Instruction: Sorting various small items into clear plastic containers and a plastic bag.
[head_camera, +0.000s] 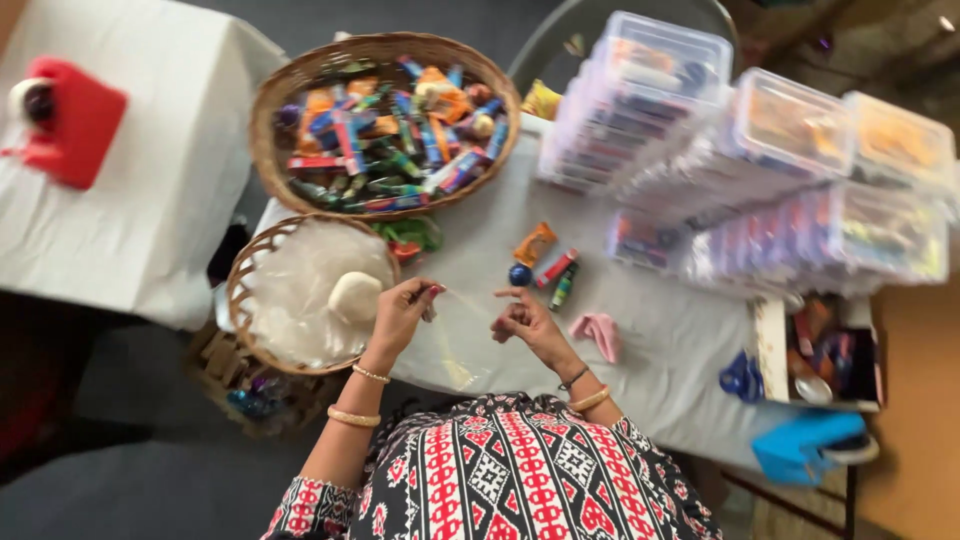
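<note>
Clear bag (455, 335) is hanging between the two hands, over the near edge of the surface (660, 350). Its mouth is up and its long axis is running downward from the grips toward the person's lap. Left hand (400, 315) is pinching the bag's upper left edge, grip closed on the film. Right hand (525, 318) is sitting just across the mouth, fingers (512, 295) curled and touching the film, though I cannot tell whether that grip is closed. Both hands are lying about equally near the bag.

Beyond the right grip, a blue ball (520, 274) and small wrapped sticks (556, 270) are lying near. Left of the left grip, a small basket (245, 300) is holding more film. Farther out, a large basket (270, 100) is holding wrapped sweets.
</note>
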